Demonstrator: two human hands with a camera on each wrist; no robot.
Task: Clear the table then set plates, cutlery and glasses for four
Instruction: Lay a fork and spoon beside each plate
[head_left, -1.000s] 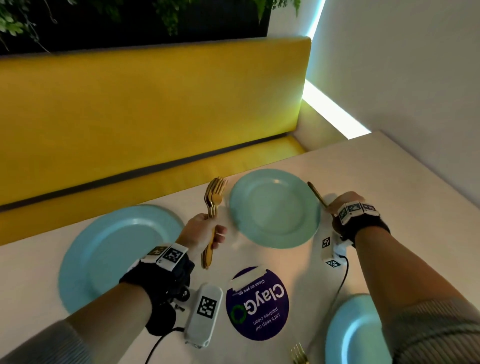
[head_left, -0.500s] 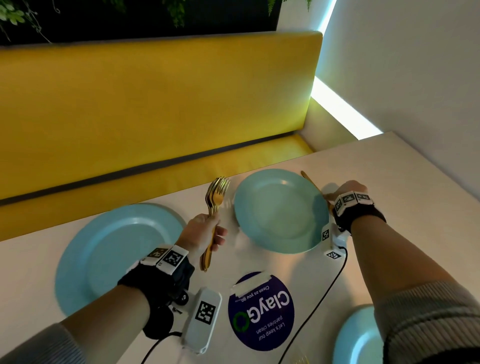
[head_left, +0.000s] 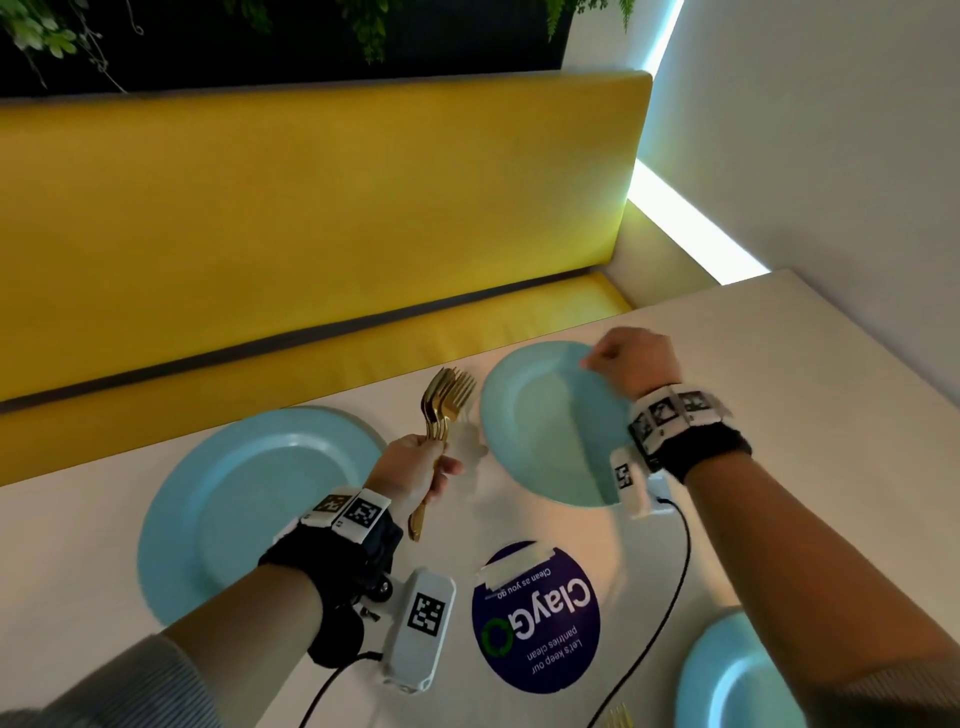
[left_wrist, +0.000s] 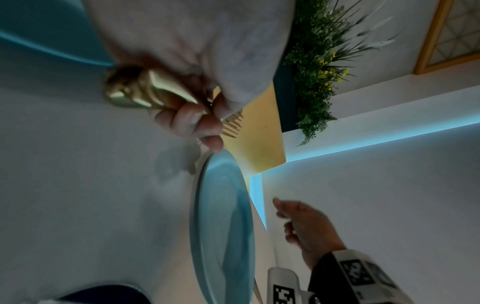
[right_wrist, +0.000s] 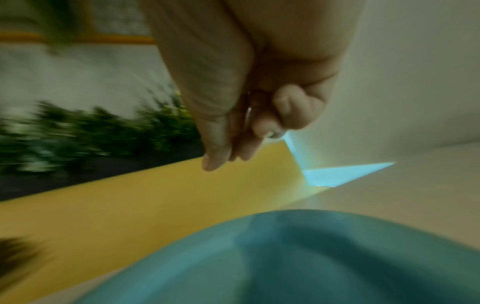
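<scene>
Several gold forks (head_left: 445, 402) stand gripped in the left hand (head_left: 410, 470).

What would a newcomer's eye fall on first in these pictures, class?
Probably the bright yellow padded bench behind the white table. Next, the round pale blue plates on the table, and the bunch of gold metal forks gripped upright in the left hand.
</scene>
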